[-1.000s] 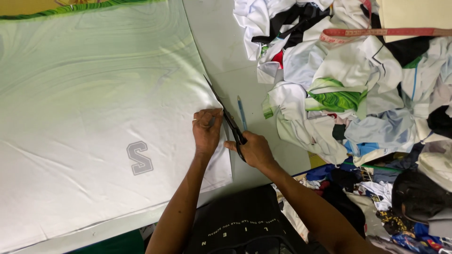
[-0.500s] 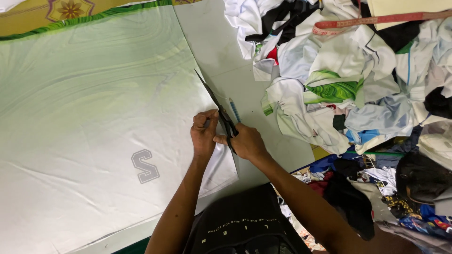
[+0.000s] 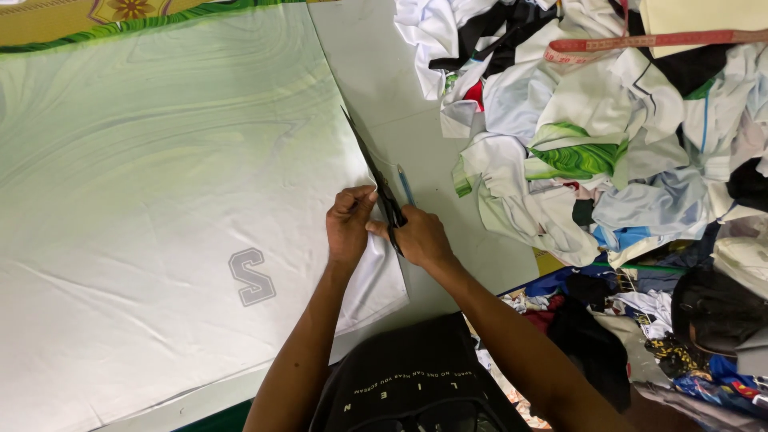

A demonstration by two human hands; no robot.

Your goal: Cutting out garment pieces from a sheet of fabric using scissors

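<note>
One pair of black scissors (image 3: pixel 376 182) is lying along the right edge of the one big pale green marbled fabric sheet (image 3: pixel 160 176), blades pointing away up the table, tip reaching further along that edge than a second ago. The right hand (image 3: pixel 420 238) is clenching the scissor handles, fingers through the loops. The left hand (image 3: pixel 348 224) is pressing down on the fabric just beside the blades, fingers curled, pinching the cloth edge. Two hands, both touching at the handles. One blue pen (image 3: pixel 406 186) is lying on the grey table (image 3: pixel 384 88) just right of the scissors. Both hands are sitting a little higher up the edge than before. Further right, one jumbled heap of white, green and black garments (image 3: pixel 592 120) is spreading out, with one red measuring tape (image 3: pixel 640 42) draped across its top.
</note>
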